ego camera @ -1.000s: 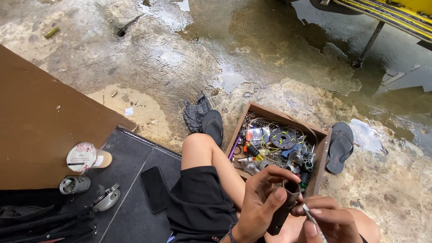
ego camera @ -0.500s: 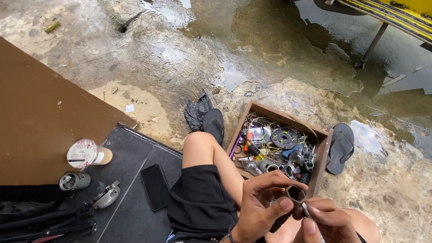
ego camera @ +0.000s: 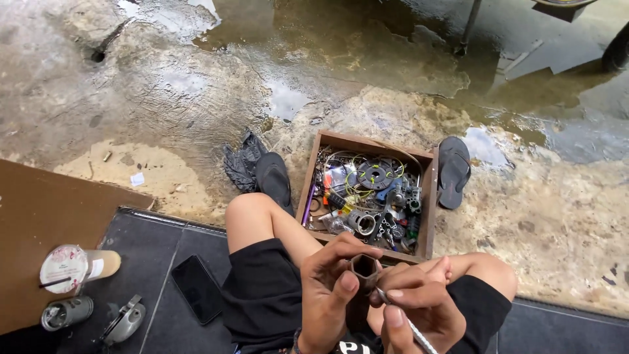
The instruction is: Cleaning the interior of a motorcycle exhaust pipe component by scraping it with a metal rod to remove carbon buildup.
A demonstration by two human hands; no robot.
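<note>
Left hand (ego camera: 331, 288) grips hexagonal socket (ego camera: 364, 267); right hand (ego camera: 413, 305) pokes thin tool (ego camera: 419, 335) in.

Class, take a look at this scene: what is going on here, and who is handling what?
A person sits on a dark mat at the edge of a wet concrete floor. The left hand holds a small dark hexagonal socket-like part upright, open end up. The right hand holds a thin metal tool with its tip at that part. Between the feet stands a wooden box full of mixed metal parts and wires, with a sandal on each side. A phone lies on the mat.
</note>
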